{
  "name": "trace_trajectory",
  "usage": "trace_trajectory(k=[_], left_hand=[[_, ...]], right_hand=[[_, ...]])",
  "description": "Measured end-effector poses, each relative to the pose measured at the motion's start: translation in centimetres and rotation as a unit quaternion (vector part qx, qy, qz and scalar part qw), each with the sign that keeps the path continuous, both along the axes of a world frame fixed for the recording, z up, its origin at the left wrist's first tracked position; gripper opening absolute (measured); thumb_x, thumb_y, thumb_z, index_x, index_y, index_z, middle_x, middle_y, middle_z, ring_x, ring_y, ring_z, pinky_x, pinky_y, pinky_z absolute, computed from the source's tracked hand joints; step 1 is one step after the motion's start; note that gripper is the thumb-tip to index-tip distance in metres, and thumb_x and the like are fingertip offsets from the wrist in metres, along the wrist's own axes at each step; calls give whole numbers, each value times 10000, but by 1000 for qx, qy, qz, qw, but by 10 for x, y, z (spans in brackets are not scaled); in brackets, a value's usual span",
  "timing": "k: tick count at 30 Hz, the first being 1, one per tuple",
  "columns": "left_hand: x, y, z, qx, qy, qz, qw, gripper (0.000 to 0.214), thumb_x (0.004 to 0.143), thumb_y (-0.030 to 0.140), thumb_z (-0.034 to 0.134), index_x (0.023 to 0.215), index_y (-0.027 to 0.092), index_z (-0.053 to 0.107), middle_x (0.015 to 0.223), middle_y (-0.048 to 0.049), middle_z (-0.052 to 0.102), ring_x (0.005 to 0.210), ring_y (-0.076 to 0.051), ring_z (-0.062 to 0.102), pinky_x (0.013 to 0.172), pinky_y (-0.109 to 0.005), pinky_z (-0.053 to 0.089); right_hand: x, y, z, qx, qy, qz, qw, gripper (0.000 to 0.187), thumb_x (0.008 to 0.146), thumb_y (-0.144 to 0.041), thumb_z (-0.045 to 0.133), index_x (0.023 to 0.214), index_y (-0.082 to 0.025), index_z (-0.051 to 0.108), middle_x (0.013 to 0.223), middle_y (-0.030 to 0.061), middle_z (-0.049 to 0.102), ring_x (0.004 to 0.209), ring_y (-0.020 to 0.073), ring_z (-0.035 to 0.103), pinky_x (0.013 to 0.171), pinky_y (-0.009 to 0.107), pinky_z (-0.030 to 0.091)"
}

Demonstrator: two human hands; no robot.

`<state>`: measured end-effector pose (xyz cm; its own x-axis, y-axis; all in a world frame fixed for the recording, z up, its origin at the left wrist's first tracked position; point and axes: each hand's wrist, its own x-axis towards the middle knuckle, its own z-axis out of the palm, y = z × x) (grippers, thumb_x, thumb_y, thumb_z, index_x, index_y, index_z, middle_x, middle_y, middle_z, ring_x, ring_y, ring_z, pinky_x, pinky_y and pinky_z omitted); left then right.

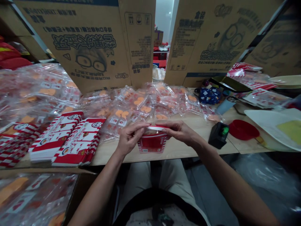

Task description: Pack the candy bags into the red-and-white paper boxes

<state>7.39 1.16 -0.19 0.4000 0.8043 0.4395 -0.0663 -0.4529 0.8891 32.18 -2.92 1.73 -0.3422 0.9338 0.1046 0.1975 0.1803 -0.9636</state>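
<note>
Near the table's front edge stands a small red-and-white striped carton [152, 143], upright in front of me. My left hand [130, 138] grips its upper left side, fingers along the top rim and thumb against the front. My right hand [180, 131] holds the upper right side, with its fingers reaching over the white top edge. Both hands are closed on the carton; what is inside it is hidden. Just behind lie clear plastic packets [121, 115] with orange and red pieces. Left of my hands are stacks of flat printed red-and-white cartons [77, 141].
Large cardboard boxes [94, 40] wall off the back. More packets [42, 84] are heaped at left, and others fill an open box [28, 201] below. On the right are a black tape dispenser [218, 135], a red bowl [243, 129] and a white tray [265, 121].
</note>
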Motion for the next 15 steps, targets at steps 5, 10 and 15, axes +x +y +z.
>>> trace_trajectory(k=[5, 10, 15], left_hand=[[-12, 3, 3, -177, -154, -77, 969, 143, 843, 310, 737, 929, 196, 731, 1121, -103, 772, 1062, -276, 718, 919, -374, 529], [-21, 3, 4, -217, -124, -147, 957, 493, 808, 314, 805, 1270, 217, 660, 1162, -136, 759, 1100, -284, 714, 970, -389, 514], [-25, -2, -10, -241, -143, -178, 943, 484, 833, 355, 776, 1289, 225, 679, 1378, -153, 649, 1313, -317, 592, 1098, -450, 457]], right_hand=[[3, 3, -1, -16, 11, 4, 1000, 380, 901, -417, 693, 1225, -225, 741, 1224, 88, 735, 942, 182, 693, 719, 270, 565], [4, 5, -1, -69, 35, 14, 997, 426, 863, -443, 745, 1226, -220, 740, 1165, 90, 754, 879, 166, 691, 718, 272, 565], [5, 5, -4, -100, 72, 13, 992, 422, 853, -460, 755, 1204, -227, 749, 1178, 88, 749, 847, 155, 695, 729, 286, 584]])
